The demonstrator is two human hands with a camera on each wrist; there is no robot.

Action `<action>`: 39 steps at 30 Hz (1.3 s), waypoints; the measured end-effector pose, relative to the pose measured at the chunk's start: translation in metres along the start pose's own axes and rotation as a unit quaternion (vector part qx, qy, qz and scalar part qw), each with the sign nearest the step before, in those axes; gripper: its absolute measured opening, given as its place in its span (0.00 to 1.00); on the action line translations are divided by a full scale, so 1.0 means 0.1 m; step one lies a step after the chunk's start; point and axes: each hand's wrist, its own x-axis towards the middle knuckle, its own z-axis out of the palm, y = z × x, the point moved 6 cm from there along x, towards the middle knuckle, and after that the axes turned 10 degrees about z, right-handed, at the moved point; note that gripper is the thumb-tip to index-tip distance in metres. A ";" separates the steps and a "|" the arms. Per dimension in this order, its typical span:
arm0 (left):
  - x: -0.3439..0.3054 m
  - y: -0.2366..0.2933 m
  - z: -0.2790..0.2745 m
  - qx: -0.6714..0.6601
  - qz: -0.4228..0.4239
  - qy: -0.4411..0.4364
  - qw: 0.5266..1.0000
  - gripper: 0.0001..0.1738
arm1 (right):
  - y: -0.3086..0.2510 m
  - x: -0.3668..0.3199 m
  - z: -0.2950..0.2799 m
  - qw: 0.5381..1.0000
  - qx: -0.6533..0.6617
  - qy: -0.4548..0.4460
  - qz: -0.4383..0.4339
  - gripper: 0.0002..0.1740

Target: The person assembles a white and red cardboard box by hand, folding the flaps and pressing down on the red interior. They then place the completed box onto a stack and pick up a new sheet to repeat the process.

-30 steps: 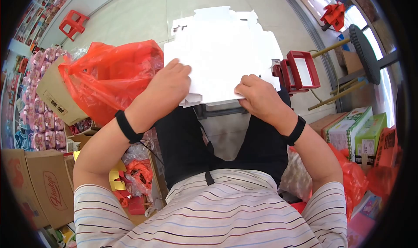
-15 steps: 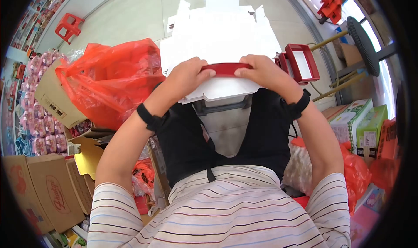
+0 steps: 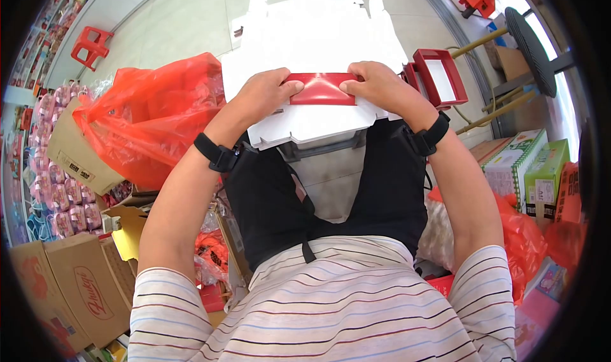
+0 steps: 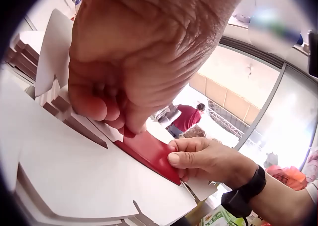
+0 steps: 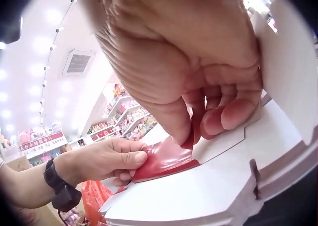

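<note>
I see the left hand and right hand apart, each pinching one end of a single glossy, rectangular red strip. It lies over white card sheets, notched and tabbed, stacked too closely for me to count. Nearby: one rectangular red tray, one crinkled translucent plastic bag.

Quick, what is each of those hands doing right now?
Left hand: holding one end of the glossy red piece, thumb on top.
Right hand: holding its other end the same way.
</note>
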 end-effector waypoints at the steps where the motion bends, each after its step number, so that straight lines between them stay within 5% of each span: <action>1: 0.00 0.03 -0.01 0.016 0.006 0.001 1.000 0.24 | 0.00 0.00 0.00 1.000 -0.004 0.000 0.001 0.21; 31: -0.06 0.24 -0.02 0.111 0.027 0.052 0.992 0.23 | -0.04 -0.04 0.04 0.999 -0.022 0.042 -0.001 0.16; 37: -0.19 0.37 0.00 0.134 0.101 0.045 0.985 0.25 | -0.11 -0.16 0.04 0.992 -0.015 0.116 -0.047 0.17; 39: -0.22 0.45 -0.04 0.201 0.231 0.073 0.949 0.25 | -0.12 -0.24 0.04 0.988 -0.025 0.135 -0.064 0.18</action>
